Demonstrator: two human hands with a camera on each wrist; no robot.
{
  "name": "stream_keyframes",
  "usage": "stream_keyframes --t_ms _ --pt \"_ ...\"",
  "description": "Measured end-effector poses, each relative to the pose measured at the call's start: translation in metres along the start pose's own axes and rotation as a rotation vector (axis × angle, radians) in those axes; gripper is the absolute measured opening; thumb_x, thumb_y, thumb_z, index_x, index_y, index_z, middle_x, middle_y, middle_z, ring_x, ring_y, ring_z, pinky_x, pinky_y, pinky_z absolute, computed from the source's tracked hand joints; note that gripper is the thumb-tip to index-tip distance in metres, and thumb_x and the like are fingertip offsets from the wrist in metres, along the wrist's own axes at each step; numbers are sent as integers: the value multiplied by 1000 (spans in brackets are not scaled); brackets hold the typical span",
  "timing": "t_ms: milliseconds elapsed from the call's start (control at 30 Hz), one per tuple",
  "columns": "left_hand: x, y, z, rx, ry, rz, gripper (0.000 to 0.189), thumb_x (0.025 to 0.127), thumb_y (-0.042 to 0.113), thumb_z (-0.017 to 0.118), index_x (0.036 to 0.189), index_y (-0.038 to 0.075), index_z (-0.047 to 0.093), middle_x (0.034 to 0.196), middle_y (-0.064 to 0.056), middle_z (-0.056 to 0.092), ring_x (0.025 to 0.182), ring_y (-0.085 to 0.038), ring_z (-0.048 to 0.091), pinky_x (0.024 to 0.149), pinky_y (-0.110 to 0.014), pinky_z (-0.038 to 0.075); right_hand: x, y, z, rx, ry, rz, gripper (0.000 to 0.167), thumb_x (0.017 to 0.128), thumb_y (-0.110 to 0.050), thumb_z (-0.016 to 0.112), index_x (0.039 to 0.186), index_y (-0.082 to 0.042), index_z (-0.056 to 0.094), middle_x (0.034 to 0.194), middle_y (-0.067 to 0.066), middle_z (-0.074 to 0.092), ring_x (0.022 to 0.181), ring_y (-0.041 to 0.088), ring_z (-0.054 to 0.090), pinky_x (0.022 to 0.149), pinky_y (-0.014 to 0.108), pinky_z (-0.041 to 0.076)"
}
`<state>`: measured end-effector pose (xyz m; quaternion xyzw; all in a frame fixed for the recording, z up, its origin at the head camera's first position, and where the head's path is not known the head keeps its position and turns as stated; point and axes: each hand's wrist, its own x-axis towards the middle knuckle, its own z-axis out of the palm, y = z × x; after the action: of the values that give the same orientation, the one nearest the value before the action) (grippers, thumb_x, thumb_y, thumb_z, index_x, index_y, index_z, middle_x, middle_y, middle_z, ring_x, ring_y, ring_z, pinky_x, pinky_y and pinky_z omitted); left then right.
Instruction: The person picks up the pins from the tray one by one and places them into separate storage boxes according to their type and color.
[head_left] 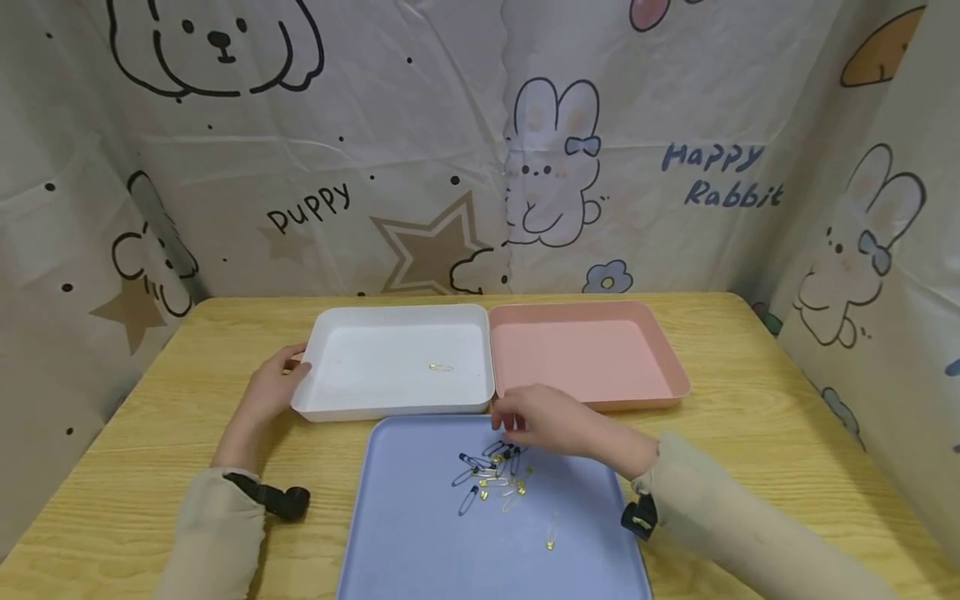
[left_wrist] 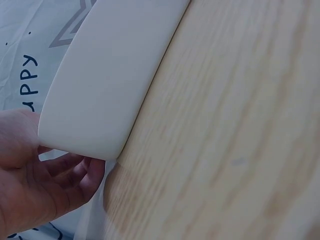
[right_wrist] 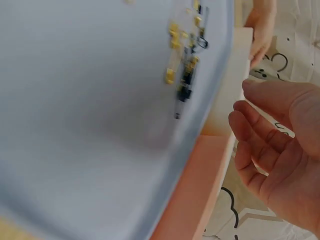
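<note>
Heaped in the lower centre of the frame on the blue tray [head_left: 420, 542]: safety pins [head_left: 493, 482], just below and left of the grip of the right hand [head_left: 543, 417], near but apart from it in the right wrist view. Grip there narrow, with fingers loosely bent, thumb slightly apart from the fingertips and nothing visible between them; hovering at the tray's far rim. At left of centre, left hand [head_left: 273, 383] holding the left end of the white tray [head_left: 375, 383], fingers bent against the outside of the end wall, well away from the heap.

By count, at least five dark-headed pins and at least four gold-headed (too tangled for a full tally; cannot tell the exact number). Among the dark ones, one low pin [head_left: 468, 501] at the heap's lower left. Farther off, towards the lower right, a lone gold-headed pin [head_left: 551, 539].

Three containers in all on the wood-grain counter [head_left: 720, 358]. In the white tray, right of its middle, a single gold-tipped pin [head_left: 441, 367]. Side by side with it, on the right, the pink tray [head_left: 585, 350]. In front of both, the blue one, bearing the heap. Behind everything, across the upper frame, a printed cloth [head_left: 420, 125].
</note>
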<state>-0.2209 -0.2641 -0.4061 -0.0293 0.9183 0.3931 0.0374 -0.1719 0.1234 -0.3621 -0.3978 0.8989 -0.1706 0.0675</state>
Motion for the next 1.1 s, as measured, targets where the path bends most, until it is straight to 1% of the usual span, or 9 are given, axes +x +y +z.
stream_keyframes --t_ms 100,267,400,533,733,967,1100 --pt "1 -1 1 -3 -2 -7 50 98 26 34 140 -1 28 125 -30 41 108 -40 42 87 -46 38 -10 1 4 -3 -51 -33 8 79 -17 69 87 -18 65 78 -10 57 69 4 52 63 19 43" --pt "1 -1 1 -1 0 -13 50 98 26 34 140 -1 27 125 -30 40 110 -41 41 88 -47 39 -20 6 14 19 -146 -80 9 76 -19 71 84 -20 66 77 -13 56 69 -1 49 63 15 41" --pt "0 -1 0 0 -6 -16 51 98 27 34 141 0 27 126 -30 40 110 -40 41 87 -46 39 -26 10 22 40 -187 -109 10 76 -20 71 86 -22 67 79 -15 56 71 -4 47 67 14 41" --pt "0 -1 -1 0 -5 -12 51 98 27 34 141 0 27 126 -30 40 109 -40 42 85 -44 39 -29 12 27 43 -184 -135 13 75 -21 71 87 -23 68 81 -15 55 72 -4 46 68 13 40" --pt "0 -1 0 -2 -5 -14 51 98 27 34 141 0 27 125 -30 40 108 -39 42 83 -42 40 -29 12 29 47 -171 -143 13 74 -20 73 86 -21 67 81 -14 55 72 -4 47 69 12 41" --pt "0 0 1 -5 -5 -23 51 98 27 33 141 0 26 126 -30 40 109 -39 42 85 -44 39 -31 12 30 48 -151 -135 7 76 -19 71 80 -22 67 79 -15 55 71 -5 47 69 12 41" --pt "1 1 2 -3 -6 -28 51 98 27 33 141 0 26 126 -30 40 109 -39 42 85 -44 40 -31 12 30 30 -137 -140 5 77 -20 70 79 -22 67 78 -15 54 70 -5 47 68 12 40"
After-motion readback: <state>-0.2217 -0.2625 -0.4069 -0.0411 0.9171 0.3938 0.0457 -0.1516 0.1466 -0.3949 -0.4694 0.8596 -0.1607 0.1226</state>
